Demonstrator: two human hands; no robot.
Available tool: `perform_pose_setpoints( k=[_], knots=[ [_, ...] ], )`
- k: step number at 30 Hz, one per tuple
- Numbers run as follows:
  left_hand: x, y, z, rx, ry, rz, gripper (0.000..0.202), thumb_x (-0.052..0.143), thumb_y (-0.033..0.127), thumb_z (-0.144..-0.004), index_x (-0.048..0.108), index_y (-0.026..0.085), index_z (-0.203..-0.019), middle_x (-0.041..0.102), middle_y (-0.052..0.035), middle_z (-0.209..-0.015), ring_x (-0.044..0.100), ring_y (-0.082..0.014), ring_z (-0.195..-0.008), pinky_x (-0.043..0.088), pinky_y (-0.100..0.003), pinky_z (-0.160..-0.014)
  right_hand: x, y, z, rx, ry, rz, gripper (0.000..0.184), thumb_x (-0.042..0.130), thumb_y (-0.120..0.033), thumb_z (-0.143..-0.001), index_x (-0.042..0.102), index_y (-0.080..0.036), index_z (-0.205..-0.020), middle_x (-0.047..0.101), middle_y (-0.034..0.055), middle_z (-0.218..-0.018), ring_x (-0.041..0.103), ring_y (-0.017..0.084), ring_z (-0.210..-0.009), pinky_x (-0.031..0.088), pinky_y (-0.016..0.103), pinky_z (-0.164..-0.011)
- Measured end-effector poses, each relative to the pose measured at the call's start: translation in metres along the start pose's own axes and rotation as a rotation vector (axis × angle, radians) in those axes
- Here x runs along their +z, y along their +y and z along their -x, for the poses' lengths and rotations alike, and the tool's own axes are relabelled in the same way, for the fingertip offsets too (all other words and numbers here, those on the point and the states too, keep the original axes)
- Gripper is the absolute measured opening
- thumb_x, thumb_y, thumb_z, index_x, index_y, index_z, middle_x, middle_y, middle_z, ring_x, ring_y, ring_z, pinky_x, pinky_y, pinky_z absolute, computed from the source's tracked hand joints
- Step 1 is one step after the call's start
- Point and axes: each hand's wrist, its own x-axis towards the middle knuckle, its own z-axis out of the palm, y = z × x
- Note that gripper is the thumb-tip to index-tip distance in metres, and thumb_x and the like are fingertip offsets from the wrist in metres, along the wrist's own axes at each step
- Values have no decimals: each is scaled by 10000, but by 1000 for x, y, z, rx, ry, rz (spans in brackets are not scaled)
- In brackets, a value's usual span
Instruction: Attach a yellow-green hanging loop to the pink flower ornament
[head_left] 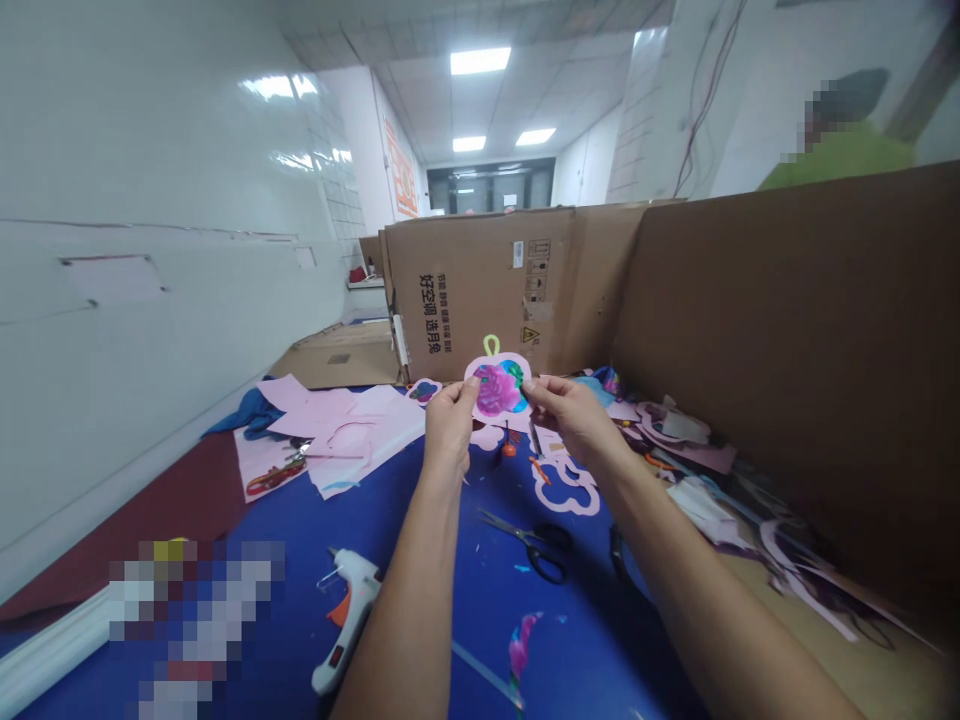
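Between both hands, raised above the blue table cover (300, 570), is a flower ornament (497, 388): a pink scalloped backing with a magenta bloom, green and blue parts, and a yellow-green loop on top. My left hand (450, 420) pinches its left edge. The right edge is pinched by thumb and fingers of my right hand (566, 405). Below the hands lie black-handled scissors (536, 540), slightly spread. A white glue gun with an orange trigger (349, 610) rests beside my left forearm. Under my right hand is a pink scalloped cut-out frame (566, 487).
Pink sheets (352, 440) with red-handled scissors (277, 475) lie left. Cardboard walls (480, 290) stand behind and at right. Pink scraps (697, 440) pile along the right side. A magenta scrap (521, 645) lies in front. Another person (847, 140) is beyond the right cardboard.
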Motion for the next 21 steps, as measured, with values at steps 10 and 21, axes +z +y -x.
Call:
perform_pose_setpoints(
  k=[10,21],
  knots=[
    [-4,-7,-6,-84,26,45,559,877,697,-683,744,181,-851,701,-22,-707,627,-169,-635,497,-280,-592,6,8,0,166,-18,-126,597,1061,-589,-434,695,-209,-713,558,-45,-583,492,100,-555,466,246,-560],
    [-4,-11,-7,-48,50,61,494,874,647,-737,723,181,-797,645,13,-635,568,-136,-545,467,-257,-546,11,6,4,88,-20,-122,574,1024,-608,-513,643,-219,-694,592,-47,-630,509,106,-585,476,252,-603]
  ],
)
